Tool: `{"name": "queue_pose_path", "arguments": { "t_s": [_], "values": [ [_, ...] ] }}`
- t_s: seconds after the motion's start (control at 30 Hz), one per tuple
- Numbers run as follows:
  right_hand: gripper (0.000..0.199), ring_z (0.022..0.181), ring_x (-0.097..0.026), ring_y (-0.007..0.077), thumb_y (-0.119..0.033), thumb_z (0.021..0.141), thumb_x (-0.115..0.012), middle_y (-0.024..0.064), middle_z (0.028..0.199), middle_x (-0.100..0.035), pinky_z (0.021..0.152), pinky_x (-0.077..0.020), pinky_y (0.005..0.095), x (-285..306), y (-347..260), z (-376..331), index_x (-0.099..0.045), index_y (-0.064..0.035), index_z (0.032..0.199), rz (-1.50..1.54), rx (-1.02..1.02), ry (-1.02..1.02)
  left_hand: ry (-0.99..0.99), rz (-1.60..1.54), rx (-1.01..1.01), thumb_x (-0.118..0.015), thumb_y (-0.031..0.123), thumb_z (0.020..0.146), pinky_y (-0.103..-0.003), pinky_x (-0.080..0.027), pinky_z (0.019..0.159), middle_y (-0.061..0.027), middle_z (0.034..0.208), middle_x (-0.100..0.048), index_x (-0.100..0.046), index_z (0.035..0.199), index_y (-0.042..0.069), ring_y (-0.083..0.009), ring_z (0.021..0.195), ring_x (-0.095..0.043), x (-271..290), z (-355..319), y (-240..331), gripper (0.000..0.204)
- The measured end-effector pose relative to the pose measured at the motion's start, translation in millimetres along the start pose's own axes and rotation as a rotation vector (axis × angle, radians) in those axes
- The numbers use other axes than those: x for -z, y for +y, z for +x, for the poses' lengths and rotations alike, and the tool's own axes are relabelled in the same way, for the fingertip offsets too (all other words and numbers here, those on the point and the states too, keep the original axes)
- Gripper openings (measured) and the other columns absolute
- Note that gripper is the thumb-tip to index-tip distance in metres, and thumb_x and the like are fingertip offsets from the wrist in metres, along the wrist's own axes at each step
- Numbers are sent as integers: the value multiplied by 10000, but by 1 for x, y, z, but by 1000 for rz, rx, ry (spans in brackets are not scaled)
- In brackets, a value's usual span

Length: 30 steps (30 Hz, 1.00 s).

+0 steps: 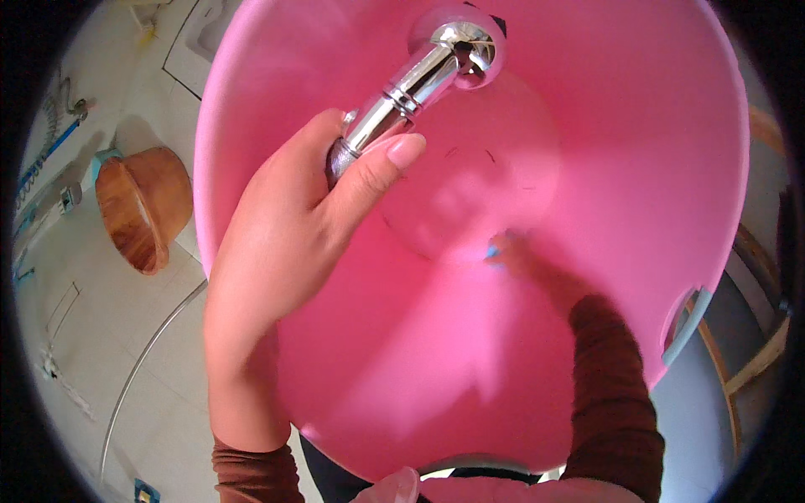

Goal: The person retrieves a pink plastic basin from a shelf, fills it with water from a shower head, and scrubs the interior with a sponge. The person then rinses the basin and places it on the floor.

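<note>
A large pink plastic tub [654, 126] opens up in front of me and fills most of the view. My left hand [289, 214] is wrapped round the handle of a chrome shower head [407, 92], held over the tub with its head end pointing away from me. Deep inside, my right hand [518, 256] reaches down to the tub's bottom, near its right side. A small bright blue thing [495, 251] shows at its fingers; its kind cannot be made out. A few thin dark hairs [490, 156] lie on the tub's bottom.
To the left, a brown wood-patterned basin [144, 210] leans on its side on the tiled floor. A thin silver hose [138, 365] curves across that floor. A grey handle [688, 327] sits on the tub's right rim, with wooden bars [759, 360] beyond it.
</note>
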State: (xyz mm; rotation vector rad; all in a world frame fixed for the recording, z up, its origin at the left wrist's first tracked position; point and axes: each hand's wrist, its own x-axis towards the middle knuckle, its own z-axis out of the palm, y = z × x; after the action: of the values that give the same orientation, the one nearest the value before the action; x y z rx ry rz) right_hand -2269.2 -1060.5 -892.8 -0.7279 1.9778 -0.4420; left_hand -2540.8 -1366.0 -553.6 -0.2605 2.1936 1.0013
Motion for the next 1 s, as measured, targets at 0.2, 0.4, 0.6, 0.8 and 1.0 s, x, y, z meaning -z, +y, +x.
{"name": "queue_pose_path", "arguments": {
  "t_s": [0.2,0.4,0.6,0.8,1.0],
  "values": [
    [400,1162,-428,275,-335,726,-617,81,1186,-519,975,-313,470,-18,0,0,-612,-216,1108,44,-89,173,-9,8,-33,-597,407,865,-195,-301,537,53,683,-389,-555,919,38,-38,621,-363,-1,1,-1,376],
    [397,1188,-384,321,-332,867,-508,99,1277,-436,967,-309,504,-11,-160,146,-500,-242,1254,286,-224,634,-4,-92,-55,-590,407,869,-190,-295,543,56,679,-393,-564,970,31,-39,626,-369,-4,0,0,390],
    [434,1149,-425,358,-344,821,-560,127,1244,-480,946,-336,497,-2,-139,121,-525,-213,1233,85,136,497,13,-97,-64,-594,403,868,-187,-277,531,58,675,-394,-572,1037,27,-38,604,-352,1,-2,0,413],
    [361,1149,-441,279,-345,727,-627,81,1129,-552,999,-287,479,12,18,5,-619,-192,1053,-115,-265,161,-6,-60,-29,-601,399,865,-194,-297,529,56,669,-388,-563,944,38,-42,602,-357,6,3,-6,371],
    [562,1146,-428,296,-101,759,-578,114,1270,-441,961,-306,513,144,84,25,-477,-272,1285,-472,-272,478,33,-75,-79,-583,406,875,-188,-296,547,54,690,-393,-564,942,37,-43,626,-363,5,-2,-5,375]
  ]
}}
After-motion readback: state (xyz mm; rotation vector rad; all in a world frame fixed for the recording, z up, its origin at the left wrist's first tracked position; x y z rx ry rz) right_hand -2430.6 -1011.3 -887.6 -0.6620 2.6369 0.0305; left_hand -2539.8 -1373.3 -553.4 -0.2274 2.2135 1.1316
